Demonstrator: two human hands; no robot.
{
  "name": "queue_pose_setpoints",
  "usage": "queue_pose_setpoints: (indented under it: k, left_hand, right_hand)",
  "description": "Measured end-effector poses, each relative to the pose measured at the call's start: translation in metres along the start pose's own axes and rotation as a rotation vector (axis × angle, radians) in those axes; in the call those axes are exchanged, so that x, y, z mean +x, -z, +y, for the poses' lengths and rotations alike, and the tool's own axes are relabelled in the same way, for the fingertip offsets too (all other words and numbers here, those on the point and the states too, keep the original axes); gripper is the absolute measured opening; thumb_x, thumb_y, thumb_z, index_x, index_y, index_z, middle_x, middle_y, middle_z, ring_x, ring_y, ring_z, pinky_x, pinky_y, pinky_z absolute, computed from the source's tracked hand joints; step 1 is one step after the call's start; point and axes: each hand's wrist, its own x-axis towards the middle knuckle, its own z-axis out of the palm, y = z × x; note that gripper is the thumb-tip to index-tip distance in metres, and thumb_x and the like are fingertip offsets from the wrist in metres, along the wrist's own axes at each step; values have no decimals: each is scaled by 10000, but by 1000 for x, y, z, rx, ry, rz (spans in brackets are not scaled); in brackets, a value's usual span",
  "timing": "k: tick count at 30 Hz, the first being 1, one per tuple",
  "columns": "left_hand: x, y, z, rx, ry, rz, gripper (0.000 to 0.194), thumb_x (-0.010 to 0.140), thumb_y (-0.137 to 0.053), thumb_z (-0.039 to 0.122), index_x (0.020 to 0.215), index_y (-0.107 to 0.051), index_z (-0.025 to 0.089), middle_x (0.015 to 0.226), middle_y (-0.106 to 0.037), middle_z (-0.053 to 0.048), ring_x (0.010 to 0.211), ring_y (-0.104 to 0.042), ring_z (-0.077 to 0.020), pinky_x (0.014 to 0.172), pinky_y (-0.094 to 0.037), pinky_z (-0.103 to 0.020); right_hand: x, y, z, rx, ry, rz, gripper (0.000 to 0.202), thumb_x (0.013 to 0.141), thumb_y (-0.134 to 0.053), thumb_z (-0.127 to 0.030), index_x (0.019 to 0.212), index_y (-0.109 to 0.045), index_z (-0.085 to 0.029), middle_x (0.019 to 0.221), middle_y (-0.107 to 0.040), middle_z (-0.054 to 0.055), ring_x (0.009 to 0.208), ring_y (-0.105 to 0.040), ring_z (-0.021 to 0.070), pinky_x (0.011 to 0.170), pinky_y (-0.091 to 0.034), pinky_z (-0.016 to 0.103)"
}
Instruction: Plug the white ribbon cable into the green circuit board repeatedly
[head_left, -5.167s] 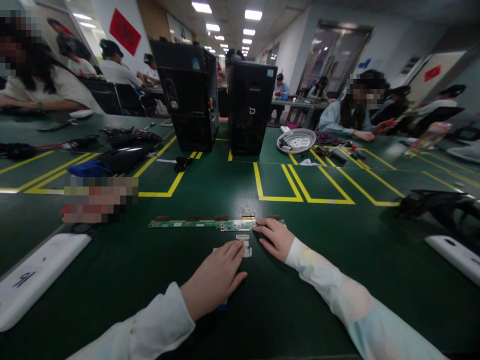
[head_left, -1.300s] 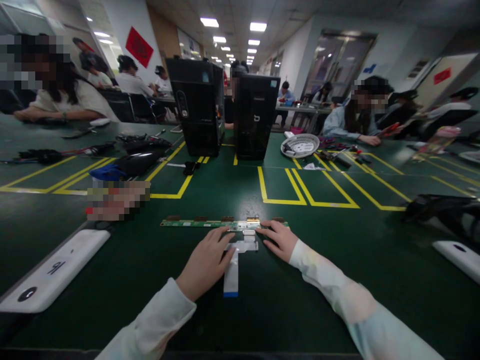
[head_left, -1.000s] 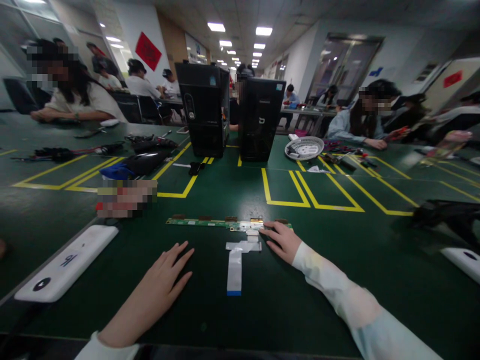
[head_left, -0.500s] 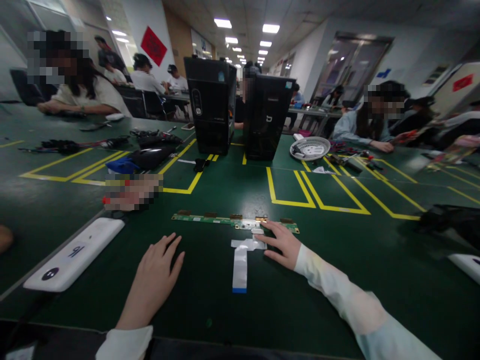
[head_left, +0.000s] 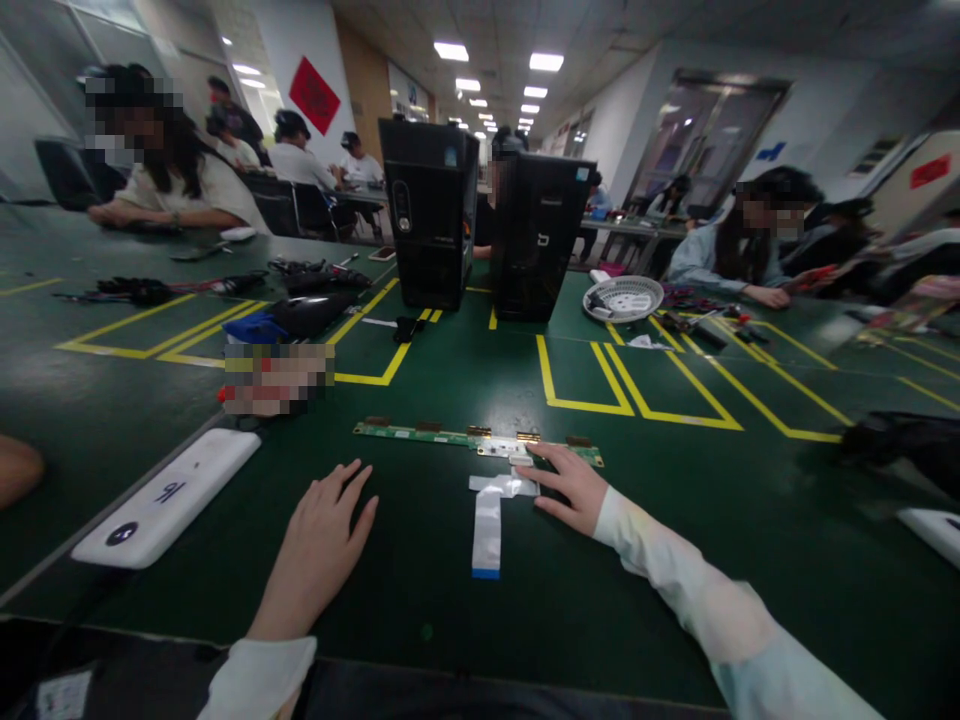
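A long, narrow green circuit board [head_left: 442, 438] lies crosswise on the dark green table, with gold-brown strips along its far edge. Just nearer to me is a white flat ribbon cable [head_left: 487, 520], bent at an angle, with a blue end towards me. My right hand [head_left: 574, 490] rests with fingers apart at the right part of the board; its fingertips reach the board and the right end of the cable. Whether they press on either I cannot tell. My left hand [head_left: 319, 540] lies on the table left of the cable, fingers spread and holding nothing.
A white oblong device [head_left: 169, 500] lies at the left. Two black computer towers [head_left: 427, 220] stand at the back middle, beside a white round basket [head_left: 622, 298]. Dark cables and a blue-and-black item [head_left: 300, 315] lie back left. Yellow tape marks the table; co-workers sit around.
The whole view has shifted slightly, so everything sits a little further right. Both hands keep nearly the same pose, and the board and ribbon cable have not visibly moved on the table.
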Motion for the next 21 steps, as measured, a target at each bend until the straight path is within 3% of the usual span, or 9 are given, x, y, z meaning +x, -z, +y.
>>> queue_pose_setpoints:
  k: [5,9,21]
  left_hand:
    - [0,-1,-2,3,-1,-24,558,941,-323,456,1322,-545,113,1384,-539,-172,1288,-491,-329,1067,-387,-529]
    - [0,-1,-1,-10,-2,-25,563,936,-320,453,1328,-541,115,1386,-536,-176,1299,-481,-329,1065,-384,-536]
    - [0,-8,-10,16,-32,-42,607,927,-301,488,1339,-521,101,1401,-510,-185,1292,-475,-353,1050,-390,-550]
  right_hand:
    - [-17,2,-2,-31,-32,-1,469,965,-424,-434,1385,-519,-249,1469,-412,141,1357,-374,289,1087,-356,514]
    - [-48,3,-8,-75,-122,32,457,976,-398,-426,1390,-511,-271,1484,-399,130,1363,-372,289,1089,-357,517]
    - [-218,23,-28,-263,-524,137,456,967,-389,-379,1405,-490,-303,1501,-375,94,1326,-435,293,1032,-447,485]
